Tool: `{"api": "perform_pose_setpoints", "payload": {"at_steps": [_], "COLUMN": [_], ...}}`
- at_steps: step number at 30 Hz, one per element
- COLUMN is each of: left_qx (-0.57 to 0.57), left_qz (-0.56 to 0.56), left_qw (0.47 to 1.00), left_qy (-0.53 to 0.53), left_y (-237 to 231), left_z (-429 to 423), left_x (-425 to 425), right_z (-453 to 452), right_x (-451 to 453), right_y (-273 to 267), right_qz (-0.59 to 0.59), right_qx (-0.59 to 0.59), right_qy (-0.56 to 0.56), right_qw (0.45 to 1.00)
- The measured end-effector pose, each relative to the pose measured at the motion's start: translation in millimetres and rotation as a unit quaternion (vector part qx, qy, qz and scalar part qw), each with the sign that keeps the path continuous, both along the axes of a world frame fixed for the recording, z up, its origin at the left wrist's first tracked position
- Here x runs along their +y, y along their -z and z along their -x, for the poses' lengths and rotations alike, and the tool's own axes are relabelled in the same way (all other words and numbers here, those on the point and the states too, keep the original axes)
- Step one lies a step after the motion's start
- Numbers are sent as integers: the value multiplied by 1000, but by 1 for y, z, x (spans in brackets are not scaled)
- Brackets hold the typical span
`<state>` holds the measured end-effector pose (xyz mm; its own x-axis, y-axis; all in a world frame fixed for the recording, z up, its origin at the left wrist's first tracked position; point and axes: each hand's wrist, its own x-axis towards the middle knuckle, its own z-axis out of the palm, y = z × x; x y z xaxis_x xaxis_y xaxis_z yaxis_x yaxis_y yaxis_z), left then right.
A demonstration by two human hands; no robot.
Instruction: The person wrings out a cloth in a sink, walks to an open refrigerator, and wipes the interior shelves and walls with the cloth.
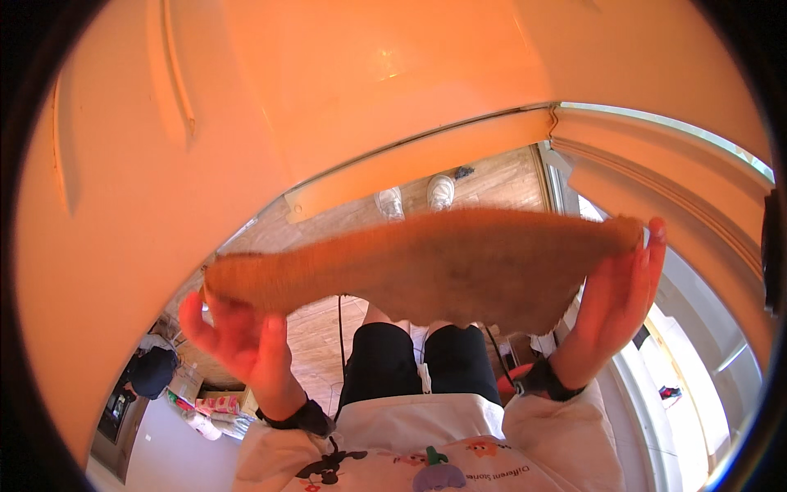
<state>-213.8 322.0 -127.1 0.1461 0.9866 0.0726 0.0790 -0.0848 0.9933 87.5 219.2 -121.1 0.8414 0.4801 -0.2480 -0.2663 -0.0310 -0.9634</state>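
A brown cloth (430, 264) stretches sideways between my two hands, with its lower edge sagging and uneven. My left hand (246, 344) holds the cloth's left end, and some of those fingers are hidden behind it. At the other end, my right hand (621, 289) grips the cloth's right corner with the fingers raised. The cloth hangs in front of my legs and above the wood-look floor. Black bands with cables circle both wrists.
A large orange-lit surface (381, 123) with raised ridges fills the upper view. Ribbed orange-toned trim (670, 178) curves along the right. White shoes (441, 192) show on the floor (504, 178) beyond the cloth. Packages (218, 404) and a dark cap-like item (154, 373) lie at lower left.
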Motion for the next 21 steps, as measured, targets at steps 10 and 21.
{"api": "perform_pose_setpoints", "payload": {"at_steps": [10, 21], "left_qx": [-45, 87], "left_qz": [94, 26], "left_qw": [995, 996], "left_qy": [-2, 15], "left_y": [57, 73], "left_z": [-72, -33], "left_x": [138, 73], "right_z": [-44, -20], "right_x": [167, 69], "right_y": [96, 107], "right_qz": [-204, 68], "right_qx": [16, -197], "right_qy": [-118, -106], "right_qw": [972, 972]}}
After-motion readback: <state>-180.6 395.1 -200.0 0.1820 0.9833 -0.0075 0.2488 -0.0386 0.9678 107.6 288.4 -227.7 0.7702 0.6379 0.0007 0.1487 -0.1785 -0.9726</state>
